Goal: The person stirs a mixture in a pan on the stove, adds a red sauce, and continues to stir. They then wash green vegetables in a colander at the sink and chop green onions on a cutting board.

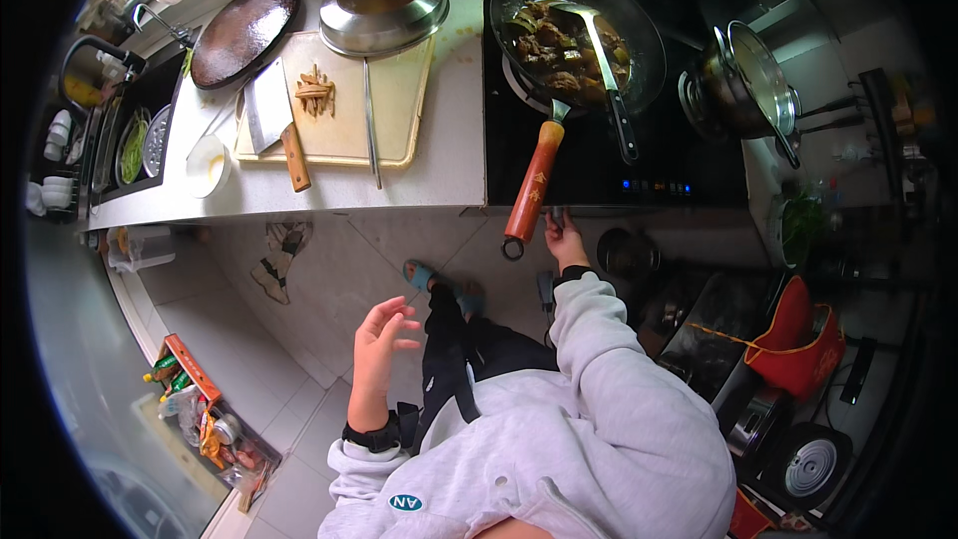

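Observation:
My left hand [383, 340] hangs over the floor, fingers apart and slightly curled, holding nothing. My right hand [563, 236] reaches to a stove knob [557, 214] on the front edge of the black cooktop [673, 165], beside the wok's handle; the fingertips seem to touch it. Above, a wok [651, 52] with a wooden handle [535, 180] holds browned stewed food [546, 45] in sauce, and a metal spatula [599, 52] with a black handle rests in it. On the counter, a cleaver [269, 105] and sliced light-brown strips [315, 92] lie on a cutting board [397, 112].
A steel lid [385, 11], a dark round pan or lid [245, 34], chopsticks [372, 127] and a small bowl [208, 167] are on the counter. Left is a sink with colanders [155, 141]. A steel pot [748, 82] stands at the cooktop's right. A crate [193, 367] holds groceries below left.

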### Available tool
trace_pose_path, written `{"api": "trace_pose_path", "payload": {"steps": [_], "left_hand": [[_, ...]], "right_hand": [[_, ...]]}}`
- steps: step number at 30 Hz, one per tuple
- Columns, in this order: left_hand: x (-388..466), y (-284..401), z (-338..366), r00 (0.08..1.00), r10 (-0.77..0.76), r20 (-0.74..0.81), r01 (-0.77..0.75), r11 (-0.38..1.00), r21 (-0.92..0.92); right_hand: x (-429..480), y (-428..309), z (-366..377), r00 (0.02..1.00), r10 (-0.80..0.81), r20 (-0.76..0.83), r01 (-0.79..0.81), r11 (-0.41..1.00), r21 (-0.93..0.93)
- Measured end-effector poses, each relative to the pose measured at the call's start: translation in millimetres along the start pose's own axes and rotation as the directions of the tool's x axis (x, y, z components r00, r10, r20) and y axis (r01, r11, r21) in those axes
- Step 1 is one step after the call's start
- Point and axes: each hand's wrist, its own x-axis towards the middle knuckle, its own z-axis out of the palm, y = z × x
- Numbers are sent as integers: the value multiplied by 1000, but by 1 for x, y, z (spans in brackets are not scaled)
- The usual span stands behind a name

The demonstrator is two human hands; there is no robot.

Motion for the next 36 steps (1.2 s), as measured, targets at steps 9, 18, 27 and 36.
{"api": "trace_pose_path", "payload": {"steps": [9,18,27,36], "left_hand": [[-1,-3,-1,1000,3,-9,-3,1000,11],[-7,-4,7,1000,-2,-15,2,1000,20],[-25,15,3,996,90,-30,-90,996,15],[-1,57,-66,985,118,-127,-123,992,-28]], "right_hand": [[3,-2,-3,999,10,49,-9,1000,-28],[4,-6,-2,988,71,-135,-104,962,-253],[-38,-11,36,973,-157,-172,-154,120,-981],[-155,94,112,922,28,387,376,-313,-872]]}}
